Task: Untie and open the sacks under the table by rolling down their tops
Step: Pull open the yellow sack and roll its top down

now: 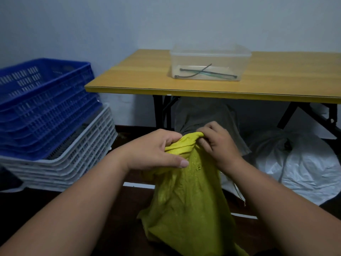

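The yellow sack is standing low in the middle of the frame. The left hand and right hand are both pinching its bunched top, probably to work it open. A grey sack and white sack are waiting under the table.

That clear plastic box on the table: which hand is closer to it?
The right hand. It grips the yellow sack top almost directly below the clear box; the left hand holds the sack further left.
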